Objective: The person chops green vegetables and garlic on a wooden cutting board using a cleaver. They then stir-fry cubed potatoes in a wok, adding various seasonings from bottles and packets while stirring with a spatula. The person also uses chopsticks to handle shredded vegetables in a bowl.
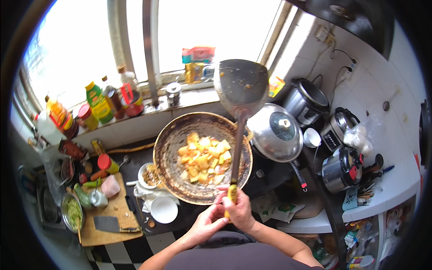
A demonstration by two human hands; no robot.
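Note:
My right hand [240, 211] grips the yellow handle of a wok spatula [241, 87]. Its wide metal blade is raised in front of the window, with bits of food stuck to it. Beside the handle's lower end is my left hand [209, 222], fingers bent and close to the right hand; whether it also grips the handle is unclear. Beneath the spatula shaft sits a worn wok [168, 148] with a browned rim. Yellowish food chunks [202, 158], coated in reddish sauce, lie in the middle of it.
Left of the wok are a white bowl [164, 210], a bowl of chopped food [148, 175] and a wooden cutting board [98, 238] bearing a cleaver [106, 223]. Bottles [99, 103] line the windowsill. A lidded pan [270, 131] stands to the right, near several cookers [341, 168].

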